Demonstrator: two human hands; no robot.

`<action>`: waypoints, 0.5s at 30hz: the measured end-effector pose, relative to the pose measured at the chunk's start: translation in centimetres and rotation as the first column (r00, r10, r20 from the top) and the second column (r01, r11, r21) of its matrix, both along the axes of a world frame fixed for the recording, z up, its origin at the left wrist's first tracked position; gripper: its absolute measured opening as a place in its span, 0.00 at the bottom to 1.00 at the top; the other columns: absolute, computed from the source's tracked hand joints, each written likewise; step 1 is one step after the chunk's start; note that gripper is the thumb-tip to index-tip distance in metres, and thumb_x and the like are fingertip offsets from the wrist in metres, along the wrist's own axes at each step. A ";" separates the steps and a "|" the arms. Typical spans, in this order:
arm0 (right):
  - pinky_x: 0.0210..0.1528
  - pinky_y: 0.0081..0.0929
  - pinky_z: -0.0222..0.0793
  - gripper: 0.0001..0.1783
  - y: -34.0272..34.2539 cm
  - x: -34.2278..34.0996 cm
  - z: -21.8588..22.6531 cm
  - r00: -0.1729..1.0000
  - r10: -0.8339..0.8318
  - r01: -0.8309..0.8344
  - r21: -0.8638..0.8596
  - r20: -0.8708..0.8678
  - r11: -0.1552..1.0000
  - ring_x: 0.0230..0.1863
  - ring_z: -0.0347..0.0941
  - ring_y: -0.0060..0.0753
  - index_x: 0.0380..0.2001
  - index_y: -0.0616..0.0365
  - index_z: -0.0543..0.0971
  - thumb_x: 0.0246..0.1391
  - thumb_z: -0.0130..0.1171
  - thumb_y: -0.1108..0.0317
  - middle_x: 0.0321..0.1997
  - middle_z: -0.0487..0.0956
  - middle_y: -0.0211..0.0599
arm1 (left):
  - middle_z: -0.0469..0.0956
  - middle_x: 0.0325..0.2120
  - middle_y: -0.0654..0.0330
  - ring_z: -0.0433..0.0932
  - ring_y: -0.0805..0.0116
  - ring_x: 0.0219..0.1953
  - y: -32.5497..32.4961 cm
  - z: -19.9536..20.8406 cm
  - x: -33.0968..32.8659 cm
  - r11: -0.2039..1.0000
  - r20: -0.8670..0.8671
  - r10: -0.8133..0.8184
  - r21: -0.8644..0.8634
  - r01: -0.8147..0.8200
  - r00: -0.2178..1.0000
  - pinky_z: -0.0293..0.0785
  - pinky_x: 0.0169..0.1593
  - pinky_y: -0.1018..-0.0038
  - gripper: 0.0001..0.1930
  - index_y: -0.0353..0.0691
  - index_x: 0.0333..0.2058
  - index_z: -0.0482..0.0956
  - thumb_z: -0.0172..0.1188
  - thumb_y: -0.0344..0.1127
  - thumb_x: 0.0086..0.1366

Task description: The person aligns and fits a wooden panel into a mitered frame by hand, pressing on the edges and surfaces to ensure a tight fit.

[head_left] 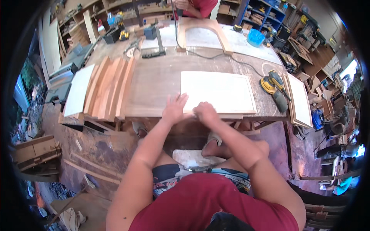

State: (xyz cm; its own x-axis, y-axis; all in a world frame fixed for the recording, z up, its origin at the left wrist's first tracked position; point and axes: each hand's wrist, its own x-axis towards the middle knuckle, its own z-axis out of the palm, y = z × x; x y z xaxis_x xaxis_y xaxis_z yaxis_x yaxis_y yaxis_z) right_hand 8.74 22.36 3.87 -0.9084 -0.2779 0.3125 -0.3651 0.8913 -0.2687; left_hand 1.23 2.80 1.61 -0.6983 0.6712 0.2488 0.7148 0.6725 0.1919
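Note:
A white rectangular panel with a thin wooden border [217, 90] lies flat on the workbench, its near edge close to the bench's front edge. My left hand [174, 109] rests at the panel's near left corner, fingers spread and pointing away from me. Just to its right, my right hand [206, 112] is closed at the panel's near edge. Whatever its curled fingers hold, if anything, is hidden.
Wooden boards [110, 88] stand in a row at the bench's left. A yellow sander [273, 81] sits right of the panel, before another framed panel [300, 99]. Across the bench, a person in red [198, 8] works by an arched wooden frame [204, 24]. A cable [210, 57] crosses between.

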 end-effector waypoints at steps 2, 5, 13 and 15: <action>0.41 0.43 0.69 0.06 -2.9 -0.5 -0.3 0.995 0.028 -0.035 -0.081 -0.095 0.996 0.36 0.72 0.47 0.25 0.50 0.80 0.48 0.54 0.70 0.32 0.76 0.40 | 0.58 0.70 0.60 0.55 0.53 0.72 0.1 -0.9 -0.2 1.000 -0.019 0.001 -0.025 -0.002 1.000 0.45 0.71 0.41 0.49 0.43 0.68 0.59 0.62 0.67 0.55; 0.43 0.42 0.69 0.06 -2.8 -0.6 0.0 0.999 0.007 -0.010 -0.051 -0.048 0.999 0.38 0.72 0.46 0.27 0.50 0.82 0.50 0.56 0.69 0.33 0.75 0.40 | 0.57 0.70 0.60 0.53 0.53 0.72 0.2 0.0 -0.1 0.998 -0.005 0.004 -0.065 -0.004 1.000 0.45 0.71 0.41 0.48 0.45 0.69 0.58 0.61 0.67 0.56; 0.45 0.43 0.68 0.09 7.3 2.5 0.7 0.999 -0.029 0.027 -0.056 -0.043 0.998 0.41 0.71 0.47 0.34 0.47 0.84 0.53 0.56 0.67 0.34 0.76 0.39 | 0.57 0.70 0.59 0.53 0.53 0.72 0.2 1.6 0.1 0.999 0.043 0.010 -0.051 -0.008 0.999 0.44 0.71 0.41 0.51 0.43 0.69 0.58 0.62 0.69 0.54; 0.46 0.43 0.68 0.09 8.6 3.3 -0.2 0.999 -0.027 0.026 -0.046 -0.034 0.999 0.42 0.71 0.48 0.34 0.47 0.84 0.53 0.55 0.66 0.34 0.76 0.40 | 0.57 0.70 0.59 0.53 0.53 0.72 0.3 1.0 0.6 0.999 0.026 0.000 -0.037 0.001 1.000 0.44 0.71 0.41 0.51 0.43 0.68 0.58 0.62 0.69 0.54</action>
State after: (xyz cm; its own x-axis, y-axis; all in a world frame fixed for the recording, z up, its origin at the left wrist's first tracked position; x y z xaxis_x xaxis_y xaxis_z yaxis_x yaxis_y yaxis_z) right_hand 12.01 30.99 3.67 -0.9035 -0.2388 0.3560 -0.3515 0.8880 -0.2965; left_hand 1.88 3.12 2.64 -0.7041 0.6798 0.2054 0.7100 0.6793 0.1856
